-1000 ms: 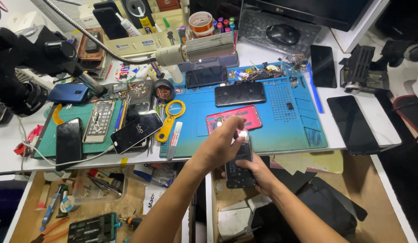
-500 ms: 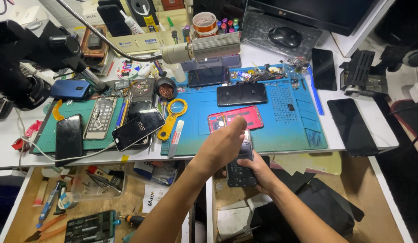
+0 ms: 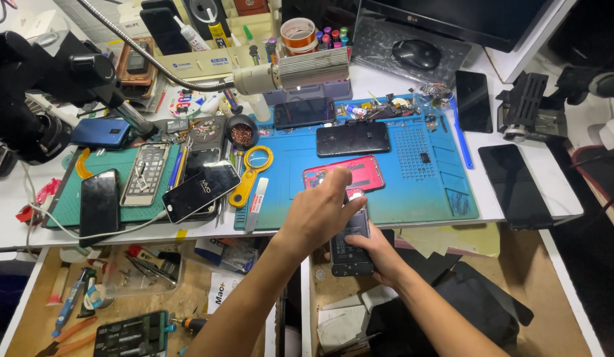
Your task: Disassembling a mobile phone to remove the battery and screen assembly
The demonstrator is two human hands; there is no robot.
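opened phone (image 3: 351, 246) at bench edge, long axis 12–6 | right hand (image 3: 379, 254) grips its lower end from 4 | left hand (image 3: 318, 215) curled over top from 10 (fingertips hidden, nearer)

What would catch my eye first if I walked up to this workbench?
Probably the two hands at the front edge: the right hand cradles an opened phone while the left hand works on its top. Behind them, a red phone shell lies on the blue work mat.
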